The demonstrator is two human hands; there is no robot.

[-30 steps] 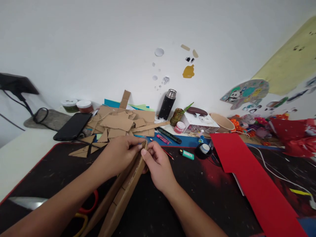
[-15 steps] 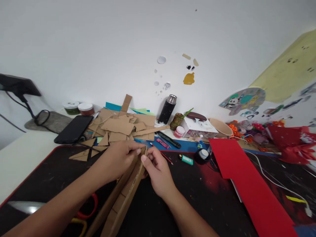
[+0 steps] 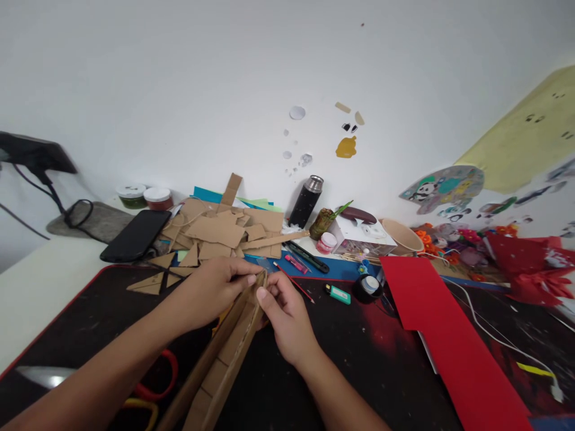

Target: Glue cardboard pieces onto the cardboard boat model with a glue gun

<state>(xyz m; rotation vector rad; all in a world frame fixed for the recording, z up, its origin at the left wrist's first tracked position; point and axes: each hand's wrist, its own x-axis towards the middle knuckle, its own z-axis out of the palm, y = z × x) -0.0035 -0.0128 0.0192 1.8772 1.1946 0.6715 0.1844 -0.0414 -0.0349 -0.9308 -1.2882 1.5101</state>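
A long folded cardboard piece (image 3: 224, 365) runs from the bottom edge up to a narrow far end, its two side walls raised like a channel. My left hand (image 3: 218, 290) pinches the left side of that far end between thumb and fingers. On the right side, my right hand (image 3: 285, 311) grips the same end, thumb on top and fingertips partly hidden behind the cardboard. Scissors with red and yellow handles (image 3: 157, 383) lie under my left forearm, which hides part of them.
Cardboard scraps (image 3: 215, 230) are piled behind my hands. A black phone (image 3: 137, 235) lies at the left, red card (image 3: 453, 335) at the right. A black bottle (image 3: 306, 202), a green lighter (image 3: 338, 294) and a cutter (image 3: 308, 257) sit further back.
Both hands keep hold of the cardboard's far end, and its two walls look slightly closer together there. The view has shifted slightly.
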